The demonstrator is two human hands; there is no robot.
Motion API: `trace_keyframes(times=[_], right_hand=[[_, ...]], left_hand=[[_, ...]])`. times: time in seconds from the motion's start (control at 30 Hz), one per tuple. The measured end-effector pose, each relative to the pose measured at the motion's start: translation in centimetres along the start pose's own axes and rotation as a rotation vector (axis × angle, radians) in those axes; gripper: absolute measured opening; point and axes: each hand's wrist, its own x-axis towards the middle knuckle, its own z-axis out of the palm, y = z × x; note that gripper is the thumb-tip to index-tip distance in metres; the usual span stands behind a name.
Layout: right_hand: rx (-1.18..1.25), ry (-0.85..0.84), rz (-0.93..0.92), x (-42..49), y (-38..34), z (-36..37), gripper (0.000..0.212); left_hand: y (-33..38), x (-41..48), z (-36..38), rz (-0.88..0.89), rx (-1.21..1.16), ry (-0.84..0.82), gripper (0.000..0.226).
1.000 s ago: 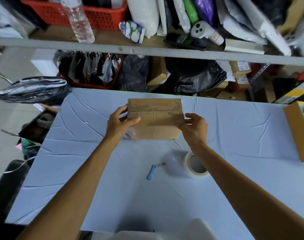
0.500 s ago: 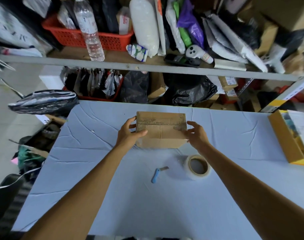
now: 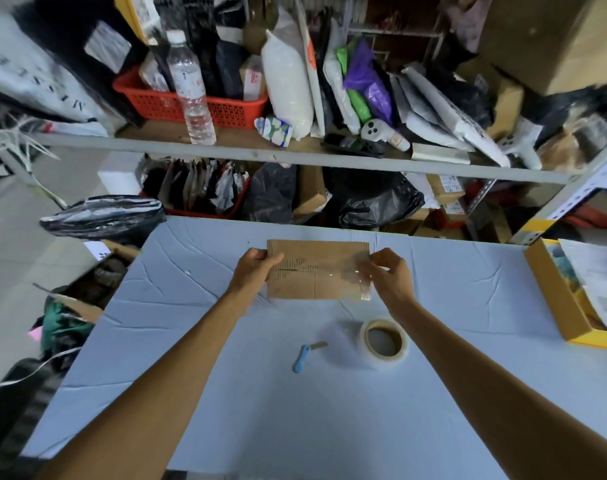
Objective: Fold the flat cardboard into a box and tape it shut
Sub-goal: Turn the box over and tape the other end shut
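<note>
A small brown cardboard box (image 3: pixel 321 282) stands on the pale blue table (image 3: pixel 225 393), its closed flaps facing me with a seam across the middle. My left hand (image 3: pixel 255 270) grips the box's left edge, thumb on the front. At the right edge my right hand (image 3: pixel 386 275) pinches a strip of clear tape (image 3: pixel 359 284) that lies over the box's right front. A roll of clear tape (image 3: pixel 385 342) lies flat on the table nearer to me, and a small blue cutter (image 3: pixel 303 356) lies left of it.
A yellow-edged open carton (image 3: pixel 558 296) with papers sits at the table's right edge. Crowded metal shelves (image 3: pixel 295 157) with a red basket, a water bottle and bags rise just behind the table. Bags and boxes fill the floor to the left.
My right hand has gone from flat against the box's right side to pinching clear tape over its front. The view has tilted up, showing more shelf.
</note>
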Motion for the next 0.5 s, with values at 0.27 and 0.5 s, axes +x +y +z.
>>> trace_keyframes(times=[0.27,0.5], right_hand=[[0.077,0.007,0.088,0.0,-0.9,1.0,0.036],[0.021,-0.080,0.017,0.3,-1.6,0.8,0.041]], left_hand=[[0.2,0.5,-0.7,0.015,-0.032,0.084,0.031],[0.7,0.6,-1.9,0.081,0.003,-0.098,0.056]])
